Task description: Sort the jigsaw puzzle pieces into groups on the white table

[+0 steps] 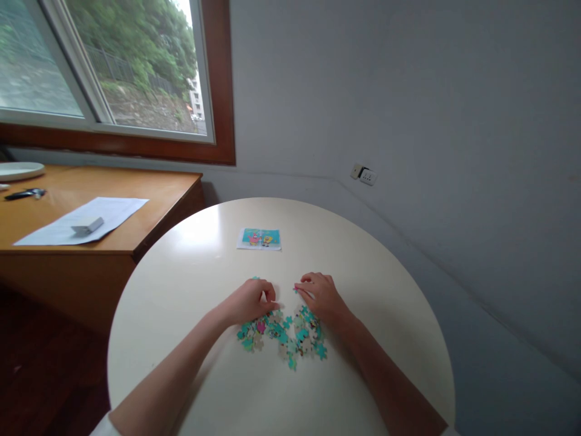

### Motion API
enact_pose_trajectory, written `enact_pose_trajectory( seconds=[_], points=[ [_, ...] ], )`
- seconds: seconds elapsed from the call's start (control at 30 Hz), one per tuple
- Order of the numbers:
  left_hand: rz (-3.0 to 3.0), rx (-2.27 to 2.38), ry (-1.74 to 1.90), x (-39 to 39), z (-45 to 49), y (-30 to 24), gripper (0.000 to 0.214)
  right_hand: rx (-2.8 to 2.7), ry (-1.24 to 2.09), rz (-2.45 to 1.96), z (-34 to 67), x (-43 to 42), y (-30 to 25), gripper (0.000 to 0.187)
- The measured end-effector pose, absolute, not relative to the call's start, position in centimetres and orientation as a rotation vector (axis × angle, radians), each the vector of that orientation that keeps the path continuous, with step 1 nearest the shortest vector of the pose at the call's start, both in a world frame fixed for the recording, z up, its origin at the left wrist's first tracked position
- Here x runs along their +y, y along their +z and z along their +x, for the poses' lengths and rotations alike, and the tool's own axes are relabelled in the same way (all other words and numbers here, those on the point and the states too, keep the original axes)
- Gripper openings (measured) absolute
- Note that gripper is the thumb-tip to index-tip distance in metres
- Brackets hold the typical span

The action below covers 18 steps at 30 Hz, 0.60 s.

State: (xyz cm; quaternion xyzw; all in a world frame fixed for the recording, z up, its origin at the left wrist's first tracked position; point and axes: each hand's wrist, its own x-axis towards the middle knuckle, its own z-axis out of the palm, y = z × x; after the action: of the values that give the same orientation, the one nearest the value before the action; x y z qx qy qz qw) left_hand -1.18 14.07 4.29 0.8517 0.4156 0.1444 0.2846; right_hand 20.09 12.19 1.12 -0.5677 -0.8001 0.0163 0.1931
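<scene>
Loose jigsaw puzzle pieces [276, 330], mostly turquoise with some pink, yellow and grey, lie in a heap on the round cream table [254, 399]. At the heap's upper left is my left hand [249, 301], its fingers curled and thumb close to the index finger. What lies between those tips, if anything, I cannot make out. On the other side, my right hand [323, 297] pinches a small pink and turquoise puzzle piece [296, 289] between thumb and fingers, just above the heap. Beyond both hands lies a picture card [259, 238] with pink and yellow cartoon figures on turquoise.
To the left stands a wooden desk [167, 188] with paper sheets [122, 209], a small white box [88, 226], a dark object [25, 194] and a white round plate or lid [20, 171]. Behind are a window [136, 72] and a wall socket [367, 177].
</scene>
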Motion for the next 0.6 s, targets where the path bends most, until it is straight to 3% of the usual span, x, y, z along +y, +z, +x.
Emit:
enact_pose_trajectory(
  seconds=[0.23, 0.4, 0.6],
  points=[
    [2.313, 0.934, 0.227, 14.3, -1.6, 4.0, 0.019, -2.056, -0.147, -1.764, 21.1, 12.2, 1.7, 0.015],
    [2.249, 0.864, 0.242, 14.3, -1.3, 3.3, 0.015, -2.171, 0.061, -1.362, 19.2, 11.7, 1.4, 0.006],
    [2.214, 0.83, 0.334, 14.3, -1.4, 3.1, 0.013, -2.364, 0.261, -1.159, 17.3, 10.6, 1.7, 0.012]
  ],
)
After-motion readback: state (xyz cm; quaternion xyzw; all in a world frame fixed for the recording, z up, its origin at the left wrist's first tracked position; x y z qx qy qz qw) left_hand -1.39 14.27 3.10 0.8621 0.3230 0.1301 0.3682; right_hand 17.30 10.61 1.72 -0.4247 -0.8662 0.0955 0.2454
